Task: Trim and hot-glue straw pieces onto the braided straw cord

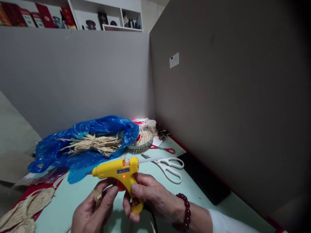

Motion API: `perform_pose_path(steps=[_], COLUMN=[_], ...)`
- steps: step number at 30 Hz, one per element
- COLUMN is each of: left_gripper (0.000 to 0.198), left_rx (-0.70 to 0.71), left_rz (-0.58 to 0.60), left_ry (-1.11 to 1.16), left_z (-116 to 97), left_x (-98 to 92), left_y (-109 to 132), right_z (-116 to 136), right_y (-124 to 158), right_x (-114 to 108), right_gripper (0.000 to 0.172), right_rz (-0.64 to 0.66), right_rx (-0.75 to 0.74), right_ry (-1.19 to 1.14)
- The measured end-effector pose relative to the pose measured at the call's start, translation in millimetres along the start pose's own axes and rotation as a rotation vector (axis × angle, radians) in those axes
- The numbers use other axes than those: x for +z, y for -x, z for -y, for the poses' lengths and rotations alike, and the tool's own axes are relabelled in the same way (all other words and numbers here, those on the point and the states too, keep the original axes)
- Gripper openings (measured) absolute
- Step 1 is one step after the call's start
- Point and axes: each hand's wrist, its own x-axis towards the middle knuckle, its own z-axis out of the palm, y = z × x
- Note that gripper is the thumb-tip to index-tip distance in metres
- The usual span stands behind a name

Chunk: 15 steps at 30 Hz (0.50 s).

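My right hand (149,197) is wrapped round the handle of a yellow hot glue gun (119,171). Its orange light is lit and its nozzle points left. A clear glue stick pokes out of its back end. My left hand (91,212) sits just below the nozzle and pinches a small piece of dried husk (97,195) between thumb and fingers. A dark red bead bracelet (186,210) circles my right wrist. Both hands hover over the pale green tabletop (63,204).
A blue plastic bag (80,145) holds a bundle of dried husks (94,144). White scissors (170,166), red-handled scissors (162,149), a woven basket (143,140) and a cup (151,124) lie behind. Flat husk pieces (26,204) sit at left, a black slab (204,178) at right. Grey partitions enclose the desk.
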Motion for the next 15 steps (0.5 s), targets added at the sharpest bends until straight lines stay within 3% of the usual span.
perform_pose_path(steps=[6,15], left_gripper=[0.034,0.028], left_rx=[0.0,0.051], left_rz=[0.081,-0.052], left_ry=[-0.099,-0.091], left_z=[1.7,2.5], left_x=[-7.5,-6.2], left_y=[-3.5,-1.9], right_z=[-5.9,-4.2], right_y=[0.9,-0.6], right_x=[-1.8,7.0], right_gripper=[0.053,0.051], right_rz=[0.028,0.098], right_rx=[0.051,0.062], right_ry=[-0.063,-0.184])
